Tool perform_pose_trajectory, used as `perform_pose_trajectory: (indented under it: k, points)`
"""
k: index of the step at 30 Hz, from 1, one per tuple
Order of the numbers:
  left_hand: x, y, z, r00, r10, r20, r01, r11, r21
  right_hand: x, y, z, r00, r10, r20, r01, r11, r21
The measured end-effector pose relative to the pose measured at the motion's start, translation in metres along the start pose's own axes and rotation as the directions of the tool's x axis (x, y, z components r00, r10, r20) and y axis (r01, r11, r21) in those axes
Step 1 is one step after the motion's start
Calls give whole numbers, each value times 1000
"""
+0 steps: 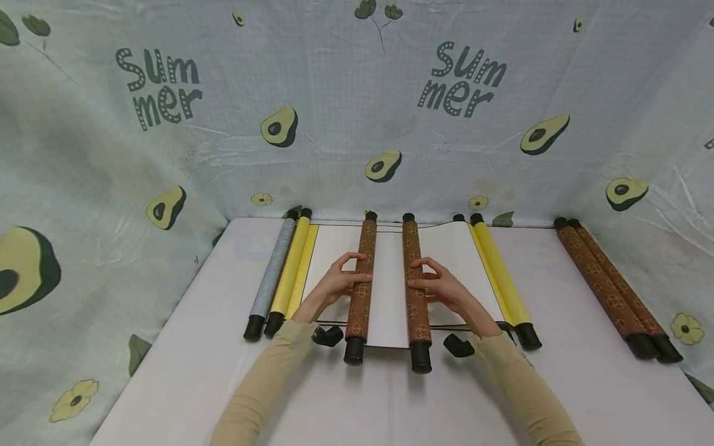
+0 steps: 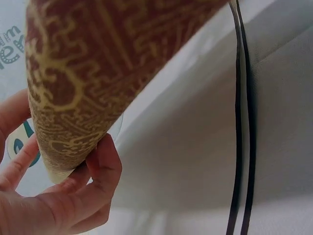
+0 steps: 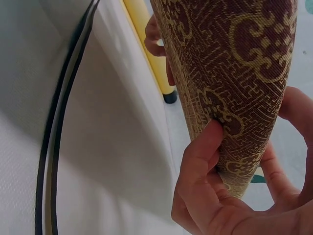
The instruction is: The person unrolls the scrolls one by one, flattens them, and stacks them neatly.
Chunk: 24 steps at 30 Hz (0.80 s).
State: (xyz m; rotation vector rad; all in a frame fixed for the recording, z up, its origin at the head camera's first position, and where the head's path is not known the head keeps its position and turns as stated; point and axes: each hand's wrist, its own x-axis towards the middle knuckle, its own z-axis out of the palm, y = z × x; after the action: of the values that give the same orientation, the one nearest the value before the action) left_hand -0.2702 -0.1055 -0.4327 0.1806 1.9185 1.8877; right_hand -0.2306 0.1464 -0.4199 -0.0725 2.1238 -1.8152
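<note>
My left hand grips the left roll of a scroll covered in brown cloth with a gold pattern. The scroll's right roll is held by my right hand. Between the two rolls stretches a strip of white paper, and black knobs cap the roll ends. In the left wrist view my thumb and fingers curl about the patterned cloth. The right wrist view shows fingers likewise around the other roll. Under this scroll lies a wider white sheet with dark edge lines.
Yellow rolls flank the wider sheet, one at left and one at right. A grey-blue roll lies beside the left one. Farther right rests a pair of brown patterned rolls. Behind the white table hangs an avocado-print cloth.
</note>
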Motion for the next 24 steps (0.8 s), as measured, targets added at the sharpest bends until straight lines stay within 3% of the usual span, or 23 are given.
perform_pose_trajectory:
  k: [13, 24]
  points:
    - [-1, 0, -6, 999, 47, 20, -48, 998, 51, -3, 6, -15, 994, -105, 42, 102, 993, 61]
    - [-3, -1, -7, 998, 65, 20, -66, 994, 89, -6, 7, -16, 992, -113, 51, 109, 991, 80]
